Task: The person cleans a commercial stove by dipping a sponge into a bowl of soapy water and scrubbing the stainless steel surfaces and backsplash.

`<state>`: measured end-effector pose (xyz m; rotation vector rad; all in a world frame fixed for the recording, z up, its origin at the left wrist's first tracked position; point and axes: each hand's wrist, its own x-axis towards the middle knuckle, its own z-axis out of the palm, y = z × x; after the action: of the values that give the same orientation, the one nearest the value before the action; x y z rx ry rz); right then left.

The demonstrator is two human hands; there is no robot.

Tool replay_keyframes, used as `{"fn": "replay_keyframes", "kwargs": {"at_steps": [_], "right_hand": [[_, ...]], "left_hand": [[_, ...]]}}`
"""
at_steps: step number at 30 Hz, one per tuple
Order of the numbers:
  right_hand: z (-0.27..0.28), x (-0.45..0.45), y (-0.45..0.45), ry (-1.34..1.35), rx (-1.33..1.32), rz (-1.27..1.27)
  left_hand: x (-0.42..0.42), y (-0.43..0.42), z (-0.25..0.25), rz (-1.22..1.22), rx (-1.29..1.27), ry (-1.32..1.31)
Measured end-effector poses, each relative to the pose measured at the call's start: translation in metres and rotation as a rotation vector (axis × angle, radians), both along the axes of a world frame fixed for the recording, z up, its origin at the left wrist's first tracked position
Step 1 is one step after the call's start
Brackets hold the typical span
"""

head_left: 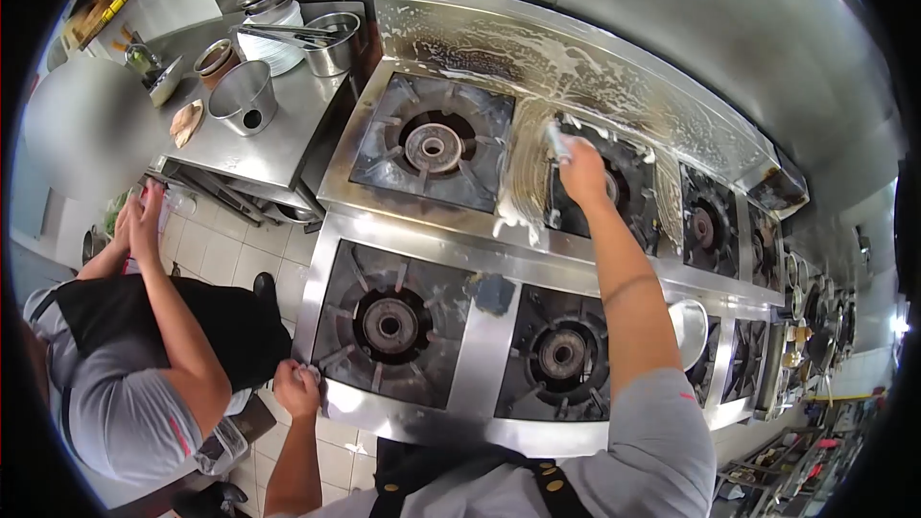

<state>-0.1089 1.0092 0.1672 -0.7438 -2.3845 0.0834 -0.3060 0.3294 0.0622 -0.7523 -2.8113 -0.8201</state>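
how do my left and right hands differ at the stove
The right hand reaches toward the back burners; the left hand is at the front left corner of the stove.
The right hand grips a pale scrubber; whether the left hand holds anything is unclear.
Foamy suds lie near the right hand; none show by the left hand.
Both hands are bare, with fingers curled.

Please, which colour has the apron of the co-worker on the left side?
Black. The apron shows best in the head view.
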Motion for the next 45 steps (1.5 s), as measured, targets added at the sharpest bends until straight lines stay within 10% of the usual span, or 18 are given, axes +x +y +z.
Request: {"fn": "replay_keyframes", "kwargs": {"at_steps": [6,10,21,34,40,45], "right_hand": [[-0.006,-0.133,0.085,-0.366,-0.082,-0.322],[-0.01,-0.248,0.083,-0.312,-0.091,0.054],[-0.006,-0.428,-0.022,-0.314,-0.012,0.138],[-0.002,-0.427,-0.105,-0.451,-0.101,0.296],[-0.01,-0.309,-0.278,-0.267,-0.099,0.467],[-0.017,-0.184,-0.251,-0.239,-0.113,0.393]], "left_hand": [[0.001,0.004,0.002,-0.049,-0.002,0.049],[0.0,0.003,0.003,-0.052,-0.024,0.01],[-0.002,0.0,0.003,-0.118,-0.012,-0.005],[-0.005,0.001,0.002,-0.118,0.012,0.035],[-0.004,0.002,0.006,-0.11,0.012,0.022],[-0.002,0.002,0.006,-0.108,-0.004,0.0]]}}
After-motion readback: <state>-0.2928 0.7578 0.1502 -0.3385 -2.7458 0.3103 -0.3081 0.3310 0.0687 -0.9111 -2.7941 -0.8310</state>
